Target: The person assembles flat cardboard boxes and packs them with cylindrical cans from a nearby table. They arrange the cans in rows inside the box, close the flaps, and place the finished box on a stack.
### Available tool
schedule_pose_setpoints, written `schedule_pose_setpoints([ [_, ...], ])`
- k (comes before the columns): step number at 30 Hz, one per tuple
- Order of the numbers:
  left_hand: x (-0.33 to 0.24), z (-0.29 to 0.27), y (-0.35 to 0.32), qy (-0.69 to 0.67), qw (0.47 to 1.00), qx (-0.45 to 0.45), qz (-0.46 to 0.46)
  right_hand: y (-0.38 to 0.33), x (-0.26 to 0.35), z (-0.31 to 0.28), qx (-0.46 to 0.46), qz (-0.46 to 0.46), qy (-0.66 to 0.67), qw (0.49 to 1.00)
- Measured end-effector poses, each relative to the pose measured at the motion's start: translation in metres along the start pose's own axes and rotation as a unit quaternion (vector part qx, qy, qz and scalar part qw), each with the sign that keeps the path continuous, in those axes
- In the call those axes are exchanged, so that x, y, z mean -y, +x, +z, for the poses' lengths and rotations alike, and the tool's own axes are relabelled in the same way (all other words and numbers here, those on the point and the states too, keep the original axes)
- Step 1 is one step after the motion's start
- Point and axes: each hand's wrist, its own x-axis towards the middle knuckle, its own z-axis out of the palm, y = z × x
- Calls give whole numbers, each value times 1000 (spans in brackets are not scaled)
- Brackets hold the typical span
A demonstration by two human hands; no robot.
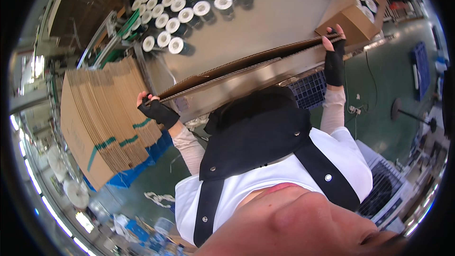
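A flattened cardboard box (246, 68) was stretched level before the chest, over the table (279, 14), ends pinched so it would not sag. The left hand (154, 109) clamped one end beside the stack of flat boxes (102, 118); the right hand (334, 52) gripped the other.

A: The light is bright, daylight-like. It glares on the white lids (189, 7) and on the metal table (279, 9).

B: Yes, and soft shadows fall beside the lids. The edges bend strongly, with a black rim around. The very near chin at the bottom is blurred, and the centre is sharp.
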Motion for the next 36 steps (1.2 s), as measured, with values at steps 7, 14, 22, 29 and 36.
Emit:
schedule_pose_setpoints([
  [7, -91, 31, -30, 157, 984, 83, 33, 1, 28, 12, 124, 49, 46, 990],
  [14, -125, 55, -66, 292, 867, 357, 189, 31, -11, 77, 97, 95, -79, 988],
  [22, -153, 68, -81, 403, 708, 532, 231, 37, -48, 166, 171, -86, -281, 940],
  [29, -135, 109, -55, 435, 671, 578, 160, 133, -91, 120, 342, -148, -572, 731],
  [36, -34, 125, -45, 262, 796, 374, 397, 80, 17, 138, 360, 80, -175, 913],
])
